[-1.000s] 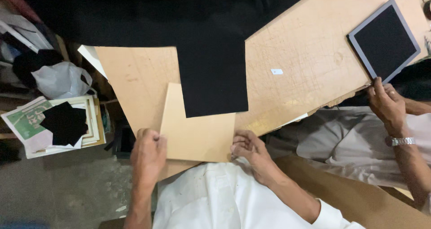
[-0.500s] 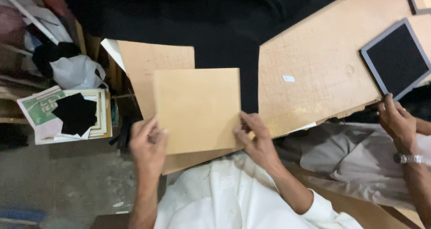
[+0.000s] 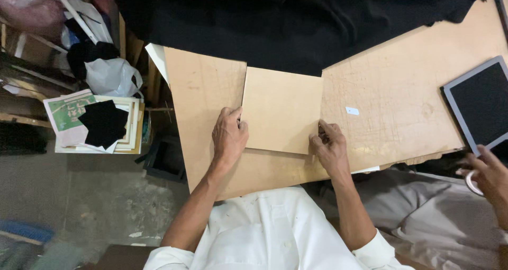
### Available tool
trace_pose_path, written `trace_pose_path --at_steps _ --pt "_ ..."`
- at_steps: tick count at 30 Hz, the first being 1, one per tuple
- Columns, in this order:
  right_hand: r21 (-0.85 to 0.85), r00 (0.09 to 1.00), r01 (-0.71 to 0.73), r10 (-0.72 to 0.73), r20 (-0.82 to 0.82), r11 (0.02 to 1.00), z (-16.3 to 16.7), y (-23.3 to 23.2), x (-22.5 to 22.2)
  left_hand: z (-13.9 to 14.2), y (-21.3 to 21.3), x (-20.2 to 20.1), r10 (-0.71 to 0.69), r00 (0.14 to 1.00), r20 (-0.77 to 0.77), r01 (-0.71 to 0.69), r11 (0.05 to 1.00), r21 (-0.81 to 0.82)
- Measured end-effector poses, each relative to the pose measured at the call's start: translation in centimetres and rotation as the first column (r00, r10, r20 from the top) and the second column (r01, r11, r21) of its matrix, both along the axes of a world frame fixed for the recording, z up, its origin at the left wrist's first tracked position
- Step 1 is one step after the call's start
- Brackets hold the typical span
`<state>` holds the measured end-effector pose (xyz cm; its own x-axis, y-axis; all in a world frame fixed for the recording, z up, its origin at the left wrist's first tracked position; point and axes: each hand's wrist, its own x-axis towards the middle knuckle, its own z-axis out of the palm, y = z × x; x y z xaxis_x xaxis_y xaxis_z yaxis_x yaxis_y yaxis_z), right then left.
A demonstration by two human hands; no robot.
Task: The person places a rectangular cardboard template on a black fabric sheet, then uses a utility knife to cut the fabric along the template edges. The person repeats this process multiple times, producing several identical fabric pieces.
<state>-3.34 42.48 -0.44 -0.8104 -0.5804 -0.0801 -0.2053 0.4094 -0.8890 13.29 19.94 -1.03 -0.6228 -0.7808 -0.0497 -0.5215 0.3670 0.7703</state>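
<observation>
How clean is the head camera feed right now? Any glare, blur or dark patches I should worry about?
Head view: even, soft light with no hard shadows; the square board and both the left hand and right hand look sharp. A faint sheen shows on the worktable. The black fabric reads as a flat dark mass with little detail, and the left-side clutter is dimmer.

Black fabric [image 3: 296, 21] drapes the worktable's [image 3: 413, 116] far side, a grey-framed black panel [image 3: 479, 106] lies at right, and stacked papers [image 3: 95, 124] sit beside a white plastic bag [image 3: 111, 77].
</observation>
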Motion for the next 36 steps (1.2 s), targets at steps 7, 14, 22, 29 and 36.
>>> trace_pose_path --at_steps 7,14,22,29,36 --pt "0.076 0.998 -0.012 0.016 -0.06 0.997 -0.6 -1.8 -1.2 0.1 -1.4 -1.1 -0.009 1.0 -0.015 0.008 0.997 -0.077" --pt "0.062 0.997 -0.003 0.008 -0.078 0.998 -0.8 -2.3 -1.2 0.5 -1.4 -1.4 -0.033 0.999 -0.002 0.032 0.998 -0.047" --pt "0.098 0.999 0.004 0.0 -0.04 0.995 0.4 -2.5 -1.3 0.9 -1.5 -1.8 -0.026 0.999 0.021 0.026 1.0 0.015" --pt "0.056 0.997 0.02 -0.016 -0.071 0.998 -0.2 -2.2 -1.6 0.9 -1.2 -2.3 -0.024 1.0 0.014 0.024 1.0 0.013" --pt "0.057 0.996 0.004 0.001 -0.088 0.998 -1.2 -2.0 -1.7 1.6 -1.8 -2.0 -0.013 0.999 0.051 0.014 1.0 -0.018"
